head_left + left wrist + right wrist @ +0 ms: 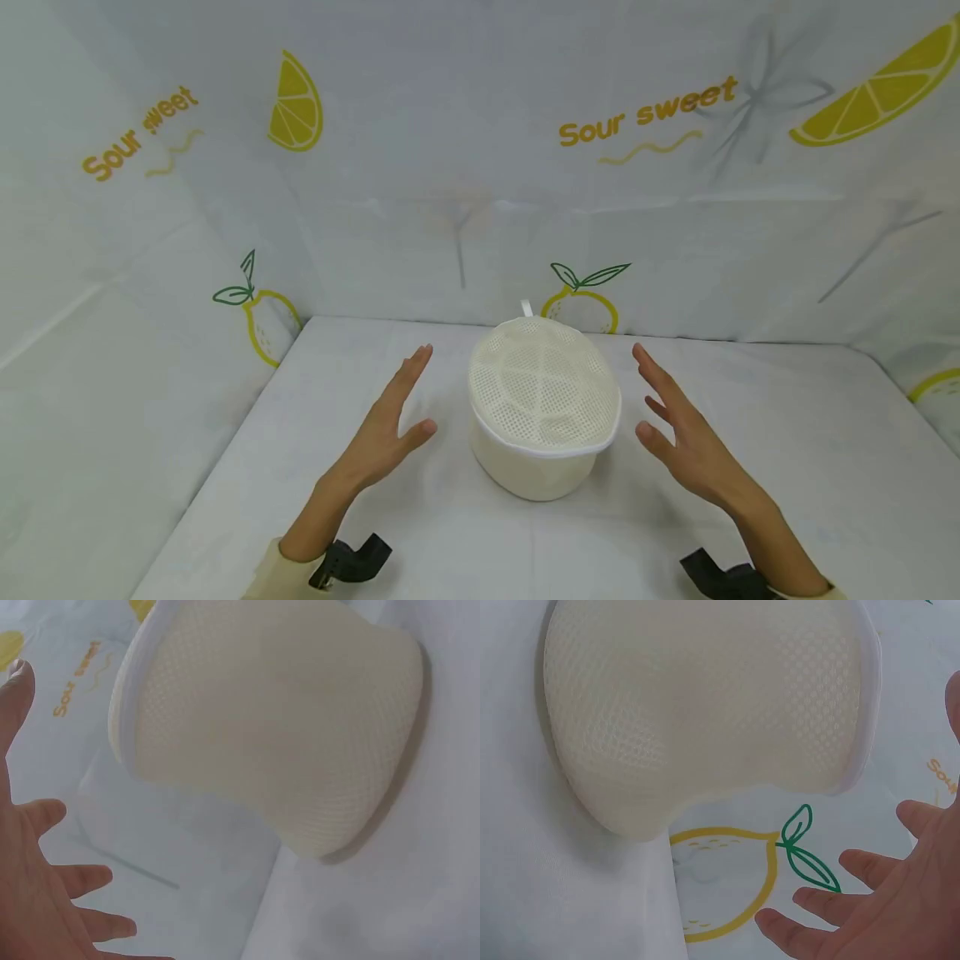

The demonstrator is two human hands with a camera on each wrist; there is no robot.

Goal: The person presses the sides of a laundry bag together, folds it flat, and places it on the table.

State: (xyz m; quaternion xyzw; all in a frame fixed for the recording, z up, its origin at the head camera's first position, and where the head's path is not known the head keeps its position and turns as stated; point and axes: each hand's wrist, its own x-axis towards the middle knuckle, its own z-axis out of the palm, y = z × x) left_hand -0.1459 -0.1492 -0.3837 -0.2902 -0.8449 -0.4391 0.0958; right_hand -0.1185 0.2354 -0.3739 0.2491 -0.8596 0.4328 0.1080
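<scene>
A cream mesh laundry bag (542, 392), round and standing upright, sits in the middle of the white-covered table. White trim runs round its top, and a small white loop (527, 308) sticks up at the back. My left hand (382, 437) is held to the left of the bag, fingers straight and thumb apart. On the other side, my right hand (693, 446) is spread in the same way, palm facing the bag. Neither hand touches it. Both wrist views show the bag's mesh side (277, 712) sagging inward, with a gap between it and the fingers.
White cloth (420, 550) covers the table. Behind it hangs a white sheet (420, 208) printed with lemons and lettering, meeting the table's back edge just behind the bag. Black straps or mounts (351, 560) sit at both wrists.
</scene>
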